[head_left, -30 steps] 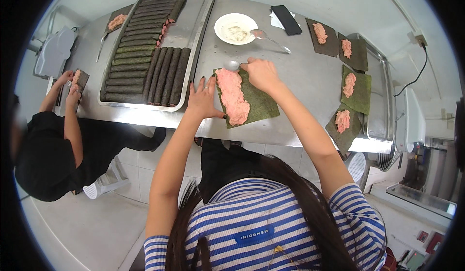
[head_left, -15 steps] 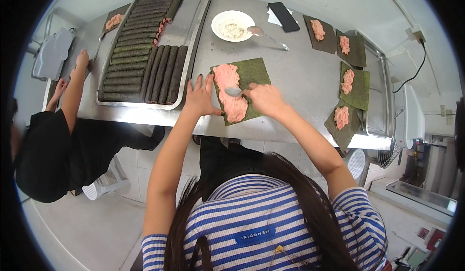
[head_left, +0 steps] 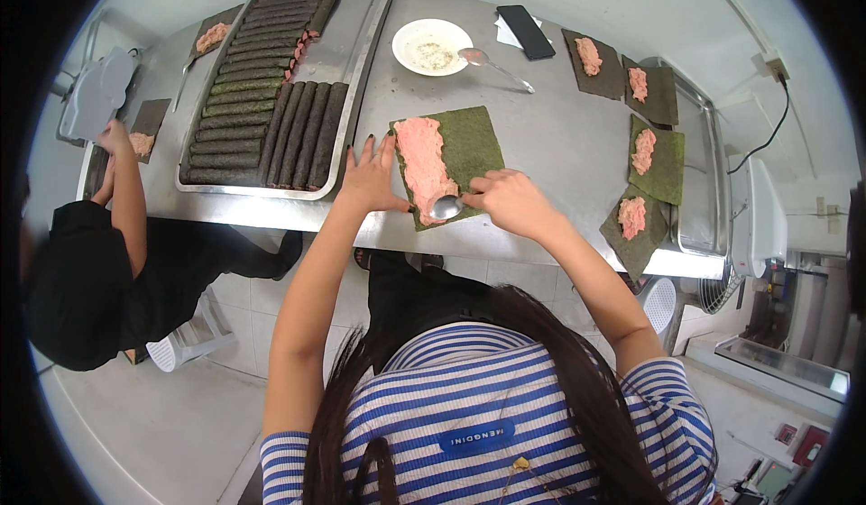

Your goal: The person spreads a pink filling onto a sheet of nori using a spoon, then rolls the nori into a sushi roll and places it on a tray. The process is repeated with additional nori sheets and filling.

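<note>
A green nori sheet [head_left: 478, 144] lies on the steel table in front of me, with a band of pink minced filling [head_left: 420, 158] spread along its left side. My right hand [head_left: 514, 203] grips a metal spoon [head_left: 446, 206], whose bowl rests on the filling's near end. Fingers spread, my left hand [head_left: 372, 179] lies at the sheet's left edge, thumb by the near left corner. Beyond the sheet stands a white bowl [head_left: 432, 32] with pale, speckled contents, and a second spoon [head_left: 505, 73] leans on its rim.
Left of me a metal tray [head_left: 359, 81] holds rows of dark nori rolls [head_left: 244, 123]. Several nori sheets with pink lumps [head_left: 643, 151] lie at the right. A black phone [head_left: 526, 32] sits at the back. At far left, a co-worker's hands [head_left: 115, 144] are near another sheet [head_left: 155, 119].
My right hand has drawn the spoon toward me, down to the filling's near end; the band looks smoother. At far left, the co-worker's hands have shifted, and a sheet with filling now shows beside them.
</note>
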`<state>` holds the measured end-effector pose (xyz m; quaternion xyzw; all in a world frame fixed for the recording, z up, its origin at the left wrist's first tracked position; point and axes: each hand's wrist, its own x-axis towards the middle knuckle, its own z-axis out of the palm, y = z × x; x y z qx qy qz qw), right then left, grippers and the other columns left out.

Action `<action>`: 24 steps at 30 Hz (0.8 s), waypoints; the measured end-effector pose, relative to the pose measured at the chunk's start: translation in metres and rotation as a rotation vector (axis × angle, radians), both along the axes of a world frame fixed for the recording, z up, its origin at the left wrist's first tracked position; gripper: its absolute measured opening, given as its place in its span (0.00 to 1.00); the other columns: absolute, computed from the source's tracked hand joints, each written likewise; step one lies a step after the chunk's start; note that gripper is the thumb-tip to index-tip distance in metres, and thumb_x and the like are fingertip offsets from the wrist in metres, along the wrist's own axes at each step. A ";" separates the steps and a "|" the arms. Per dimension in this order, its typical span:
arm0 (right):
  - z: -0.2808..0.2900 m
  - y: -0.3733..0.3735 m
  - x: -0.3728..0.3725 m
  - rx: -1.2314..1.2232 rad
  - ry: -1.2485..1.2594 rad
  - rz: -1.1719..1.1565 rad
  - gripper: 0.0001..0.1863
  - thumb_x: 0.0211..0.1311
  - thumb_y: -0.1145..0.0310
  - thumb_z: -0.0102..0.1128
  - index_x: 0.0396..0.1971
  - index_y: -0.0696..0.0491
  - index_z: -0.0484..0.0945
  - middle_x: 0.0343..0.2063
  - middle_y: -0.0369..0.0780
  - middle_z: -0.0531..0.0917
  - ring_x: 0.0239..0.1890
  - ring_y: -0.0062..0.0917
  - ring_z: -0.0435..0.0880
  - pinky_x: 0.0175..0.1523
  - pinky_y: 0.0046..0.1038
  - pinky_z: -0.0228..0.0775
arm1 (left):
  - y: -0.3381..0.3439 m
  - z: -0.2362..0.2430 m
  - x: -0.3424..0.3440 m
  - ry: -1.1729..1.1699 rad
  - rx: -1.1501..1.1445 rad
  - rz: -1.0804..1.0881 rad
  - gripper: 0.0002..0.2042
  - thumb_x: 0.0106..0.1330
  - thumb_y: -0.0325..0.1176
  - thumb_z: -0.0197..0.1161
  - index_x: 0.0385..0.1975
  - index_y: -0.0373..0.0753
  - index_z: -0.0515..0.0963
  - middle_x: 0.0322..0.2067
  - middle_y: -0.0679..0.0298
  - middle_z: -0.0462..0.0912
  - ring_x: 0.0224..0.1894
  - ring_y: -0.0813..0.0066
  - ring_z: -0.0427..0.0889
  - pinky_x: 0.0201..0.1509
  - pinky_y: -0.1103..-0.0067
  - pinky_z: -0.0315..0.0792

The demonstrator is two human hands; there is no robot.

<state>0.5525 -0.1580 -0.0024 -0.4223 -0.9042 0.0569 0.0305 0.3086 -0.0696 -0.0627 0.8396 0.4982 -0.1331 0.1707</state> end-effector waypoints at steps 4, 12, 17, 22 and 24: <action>-0.017 0.016 -0.015 0.128 -0.054 0.000 0.08 0.49 0.70 0.55 0.29 0.52 0.81 0.27 0.37 0.78 0.32 0.29 0.81 0.36 0.31 0.73 | -0.001 0.003 0.000 -0.010 -0.023 -0.006 0.66 0.32 0.58 0.74 0.69 0.36 0.37 0.70 0.57 0.48 0.72 0.55 0.42 0.72 0.53 0.38; -0.021 0.036 -0.034 0.004 -0.163 -0.178 0.14 0.51 0.72 0.54 0.39 0.51 0.81 0.29 0.38 0.78 0.33 0.32 0.82 0.33 0.33 0.75 | -0.001 0.001 0.000 0.008 -0.020 -0.004 0.67 0.31 0.59 0.75 0.69 0.35 0.38 0.70 0.57 0.47 0.73 0.55 0.41 0.71 0.53 0.39; -0.019 0.005 -0.036 -0.052 -0.159 -0.183 0.14 0.51 0.72 0.54 0.39 0.52 0.80 0.28 0.40 0.77 0.31 0.33 0.82 0.31 0.34 0.75 | -0.001 0.001 0.000 0.015 -0.018 -0.007 0.67 0.31 0.58 0.75 0.69 0.35 0.38 0.70 0.56 0.47 0.72 0.55 0.42 0.72 0.53 0.38; -0.020 -0.030 -0.034 0.009 -0.114 -0.226 0.10 0.49 0.72 0.54 0.32 0.55 0.79 0.26 0.41 0.77 0.29 0.32 0.81 0.29 0.32 0.74 | -0.001 0.000 0.001 0.005 0.000 -0.012 0.67 0.30 0.59 0.75 0.69 0.35 0.38 0.70 0.56 0.48 0.72 0.55 0.43 0.72 0.53 0.38; -0.025 -0.038 -0.038 0.072 -0.066 -0.219 0.06 0.48 0.72 0.54 0.24 0.58 0.78 0.24 0.42 0.78 0.27 0.32 0.81 0.28 0.30 0.74 | -0.001 0.003 0.002 0.010 -0.008 -0.008 0.67 0.30 0.59 0.75 0.69 0.35 0.38 0.70 0.56 0.48 0.72 0.55 0.43 0.72 0.53 0.38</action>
